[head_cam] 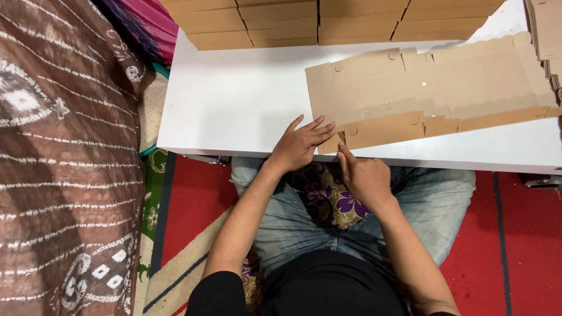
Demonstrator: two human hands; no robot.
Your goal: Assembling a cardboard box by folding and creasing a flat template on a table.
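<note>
A person sits cross-legged on the floor in a black top and jeans, with a purple-flowered cushion (328, 196) in the lap, facing a low white table (234, 105).

Left hand (300, 143): laid flat and open, fingers spread, pressing down on the table edge and the near corner of the flat cardboard blank (421, 88). It grips nothing.

Right hand (364, 175): loosely curled at the table edge, forefinger and thumb raised against the blank's near flap (383, 130). It appears to be pushing the flap up rather than clasping it; whether anything is pinched cannot be told.

Progress, as judged: the blank lies almost wholly flat on the table, right of centre, running toward the right edge. Only the narrow near flap shows a crease under way. No side wall stands and no tab is tucked, so folding looks barely begun.

Packages:
- Folded brown boxes (316, 20), plain, stacked in rows along the far edge of the table.
- A stack of flat blanks (547, 41), same brown, at the far right corner.
- The working blank carries scalloped edges, half-round tab slots and a small round hole. No label visible.

Surroundings: a brown patterned cloth (64, 158) fills the left side; a red rug (193, 199) covers the floor.
</note>
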